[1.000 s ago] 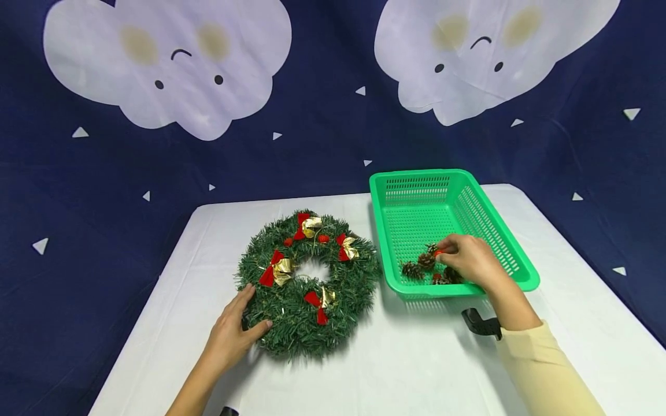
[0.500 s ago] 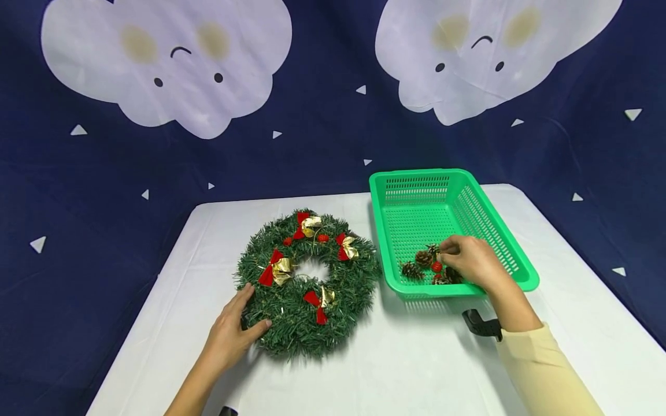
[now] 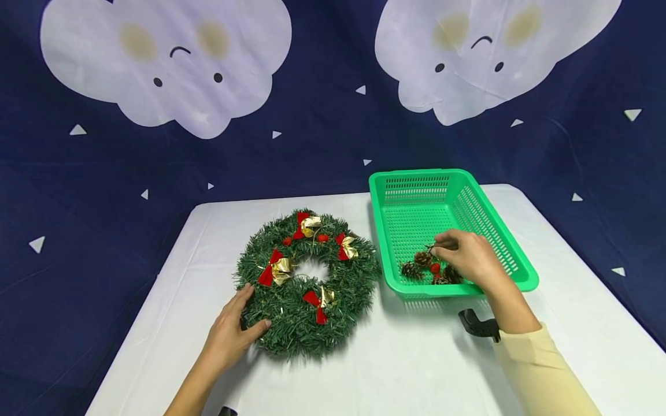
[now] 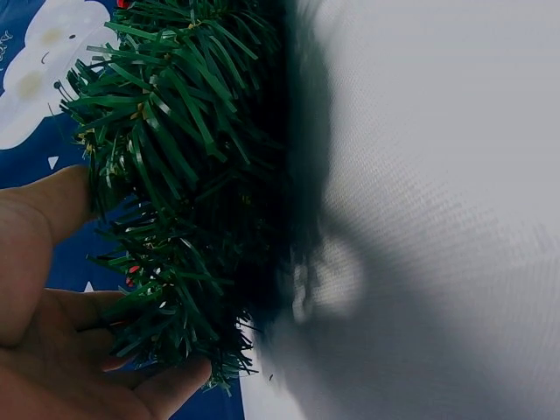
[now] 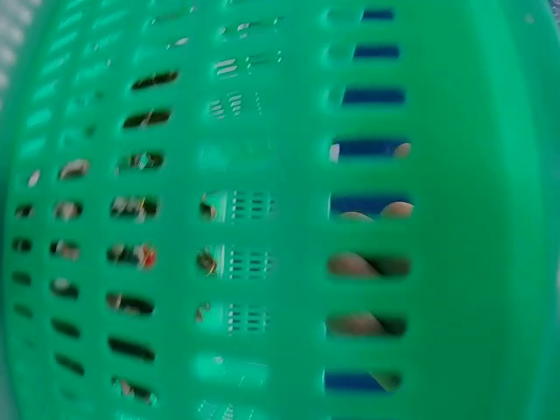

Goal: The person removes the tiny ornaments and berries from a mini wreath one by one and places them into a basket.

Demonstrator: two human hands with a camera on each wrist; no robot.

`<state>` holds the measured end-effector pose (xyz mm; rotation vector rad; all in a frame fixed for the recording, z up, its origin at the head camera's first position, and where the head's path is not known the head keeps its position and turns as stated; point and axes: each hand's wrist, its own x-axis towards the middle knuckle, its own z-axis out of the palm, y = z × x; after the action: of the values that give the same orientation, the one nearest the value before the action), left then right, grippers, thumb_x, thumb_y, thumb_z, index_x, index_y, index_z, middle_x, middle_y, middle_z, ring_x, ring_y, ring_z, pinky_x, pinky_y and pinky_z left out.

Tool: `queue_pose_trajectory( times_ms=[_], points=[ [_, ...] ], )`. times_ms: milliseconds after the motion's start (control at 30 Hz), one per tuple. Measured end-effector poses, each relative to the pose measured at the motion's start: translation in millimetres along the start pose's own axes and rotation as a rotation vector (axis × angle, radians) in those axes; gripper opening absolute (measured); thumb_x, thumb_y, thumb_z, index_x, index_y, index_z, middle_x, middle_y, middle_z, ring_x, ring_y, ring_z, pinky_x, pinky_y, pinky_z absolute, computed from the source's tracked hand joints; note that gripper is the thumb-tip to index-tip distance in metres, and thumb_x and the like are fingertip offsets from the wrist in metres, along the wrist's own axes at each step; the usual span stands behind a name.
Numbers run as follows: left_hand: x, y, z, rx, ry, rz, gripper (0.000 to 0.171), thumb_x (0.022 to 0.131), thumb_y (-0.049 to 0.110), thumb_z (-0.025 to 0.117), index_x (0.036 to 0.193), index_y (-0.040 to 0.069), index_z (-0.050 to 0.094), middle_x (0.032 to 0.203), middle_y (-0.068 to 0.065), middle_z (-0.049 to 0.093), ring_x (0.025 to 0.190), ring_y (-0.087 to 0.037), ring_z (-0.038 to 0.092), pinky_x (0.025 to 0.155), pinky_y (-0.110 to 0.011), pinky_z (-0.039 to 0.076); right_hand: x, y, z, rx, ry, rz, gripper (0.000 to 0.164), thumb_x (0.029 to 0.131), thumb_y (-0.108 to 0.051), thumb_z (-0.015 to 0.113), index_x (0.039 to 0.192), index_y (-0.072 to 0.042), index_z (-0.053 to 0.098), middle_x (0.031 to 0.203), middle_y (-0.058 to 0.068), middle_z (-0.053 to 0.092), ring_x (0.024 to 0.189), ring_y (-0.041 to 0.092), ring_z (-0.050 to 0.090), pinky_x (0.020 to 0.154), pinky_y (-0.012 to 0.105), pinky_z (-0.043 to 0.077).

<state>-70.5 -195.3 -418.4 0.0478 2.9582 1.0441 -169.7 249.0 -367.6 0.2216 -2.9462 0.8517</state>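
Observation:
A green wreath (image 3: 307, 335) with red and gold bows lies on the white table. At its near left edge my left hand (image 3: 229, 332) rests, thumb and fingers spread and touching the greenery. In the left wrist view the fingers (image 4: 179, 385) lie lightly curved along the wreath's fringe (image 4: 175, 114). My right hand (image 3: 470, 257) is over the near end of the green basket (image 3: 380, 231), pinching a dark pine cone (image 3: 430, 248) that the fingertips partly hide. Below it lie several pine cones (image 3: 412, 270) and a red ball (image 3: 435, 268).
The basket's slotted wall (image 5: 289, 175) fills the right wrist view, with fingers glimpsed through the slots. White cloth (image 3: 406, 370) covers the table. A dark blue backdrop (image 3: 322, 162) with clouds hangs behind. A black strap mount (image 3: 478, 326) juts from the right wrist.
My right hand has let go of the red ball, which now lies in the basket, and pinches a pine cone, shifting slightly left. The left hand and wreath have stayed put.

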Motion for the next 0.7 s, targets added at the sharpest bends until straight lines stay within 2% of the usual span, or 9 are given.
queue_pose_trajectory(
  times_ms=[333, 567, 700],
  points=[
    [0.2, -0.1, 0.0, -0.003, 0.004, 0.004, 0.081, 0.084, 0.036, 0.068, 0.148, 0.006, 0.028, 0.157, -0.015, 0.022, 0.14, -0.044, 0.024, 0.106, -0.068, 0.025, 0, -22, 5, 0.058, 0.076, -0.015, 0.035, 0.09, -0.032, 0.063, 0.116, -0.01, 0.063, 0.111, 0.011, 0.07, 0.102, 0.031, 0.065, 0.083, 0.047, 0.051],
    [-0.6, -1.2, 0.8, -0.004, 0.004, 0.002, 0.081, 0.084, 0.037, 0.068, 0.148, 0.007, 0.028, 0.157, -0.014, 0.022, 0.14, -0.044, 0.024, 0.106, -0.068, 0.024, 4, -50, 17, 0.185, 0.146, -0.06, 0.034, 0.09, -0.031, 0.064, 0.119, -0.015, 0.062, 0.114, 0.008, 0.069, 0.107, 0.03, 0.064, 0.085, 0.046, 0.051],
    [-0.5, -2.3, 1.8, -0.003, 0.005, 0.001, 0.082, 0.084, 0.038, 0.068, 0.148, 0.007, 0.028, 0.157, -0.014, 0.022, 0.14, -0.044, 0.024, 0.106, -0.068, 0.024, 8, -65, 23, 0.231, 0.155, -0.088, 0.034, 0.089, -0.026, 0.066, 0.12, -0.014, 0.061, 0.116, 0.009, 0.069, 0.108, 0.031, 0.063, 0.087, 0.047, 0.051]
  ],
)
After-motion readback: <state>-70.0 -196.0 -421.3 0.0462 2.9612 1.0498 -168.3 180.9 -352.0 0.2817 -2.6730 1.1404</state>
